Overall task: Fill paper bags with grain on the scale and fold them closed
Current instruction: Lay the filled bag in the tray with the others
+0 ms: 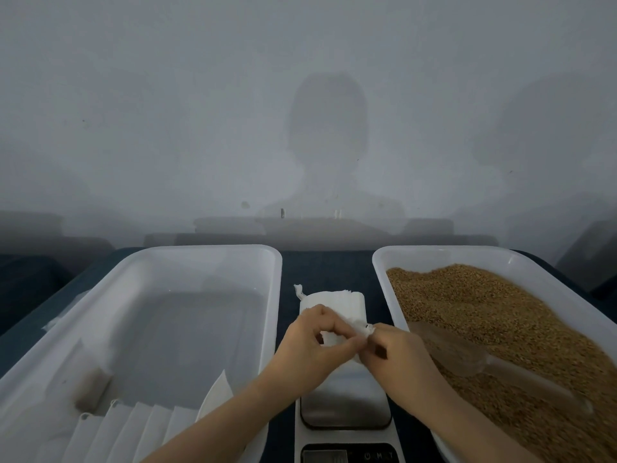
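Observation:
A small white paper bag (335,339) is held over the far end of the scale (345,401), between both hands. My left hand (314,345) pinches its left side with thumb and fingers curled. My right hand (395,354) pinches its right upper edge. Behind them a stack of white paper bags (334,302) lies on the dark table. Brown grain (494,315) fills the right white tub (380,262), and a clear plastic scoop (467,355) lies on the grain. Whether the held bag has grain inside is hidden.
A large white tub (200,259) stands on the left with several folded white bags (140,426) lined along its near side. The scale's dark display panel (350,456) is at the bottom edge. A grey wall rises behind the table.

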Demonstrator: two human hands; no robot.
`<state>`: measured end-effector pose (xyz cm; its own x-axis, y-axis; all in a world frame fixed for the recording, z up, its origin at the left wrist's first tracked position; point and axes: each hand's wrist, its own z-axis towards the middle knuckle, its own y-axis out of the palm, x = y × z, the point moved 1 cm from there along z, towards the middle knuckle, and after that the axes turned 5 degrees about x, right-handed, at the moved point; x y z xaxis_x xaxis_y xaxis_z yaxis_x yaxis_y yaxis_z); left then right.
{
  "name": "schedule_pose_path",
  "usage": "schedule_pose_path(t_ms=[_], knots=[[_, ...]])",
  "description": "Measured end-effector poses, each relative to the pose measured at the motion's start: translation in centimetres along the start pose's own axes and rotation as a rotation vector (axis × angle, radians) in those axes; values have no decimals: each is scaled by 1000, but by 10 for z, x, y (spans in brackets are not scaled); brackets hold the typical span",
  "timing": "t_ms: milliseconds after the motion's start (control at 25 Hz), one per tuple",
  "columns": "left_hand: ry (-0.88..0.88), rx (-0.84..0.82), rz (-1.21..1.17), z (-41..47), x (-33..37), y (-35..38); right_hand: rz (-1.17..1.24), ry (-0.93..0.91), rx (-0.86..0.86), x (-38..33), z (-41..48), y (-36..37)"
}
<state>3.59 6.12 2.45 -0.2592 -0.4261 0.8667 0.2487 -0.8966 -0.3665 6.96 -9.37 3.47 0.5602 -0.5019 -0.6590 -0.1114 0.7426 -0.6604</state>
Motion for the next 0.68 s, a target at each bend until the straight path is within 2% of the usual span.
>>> schedule_pose_path(t_ms=[80,160,280,480,680], knots=[[-38,60,-27,2,-3,-1,92,111,-4,0,2,-7],[-219,125,-115,5,-7,-2,146,209,-17,4,2,-12],[-393,172,-228,9,-10,-3,141,209,-13,8,0,-15],[-370,207,-241,9,-9,-3,193,290,0,12,1,-18],[-410,224,-245,11,-12,-3,333,412,111,9,3,-22]])
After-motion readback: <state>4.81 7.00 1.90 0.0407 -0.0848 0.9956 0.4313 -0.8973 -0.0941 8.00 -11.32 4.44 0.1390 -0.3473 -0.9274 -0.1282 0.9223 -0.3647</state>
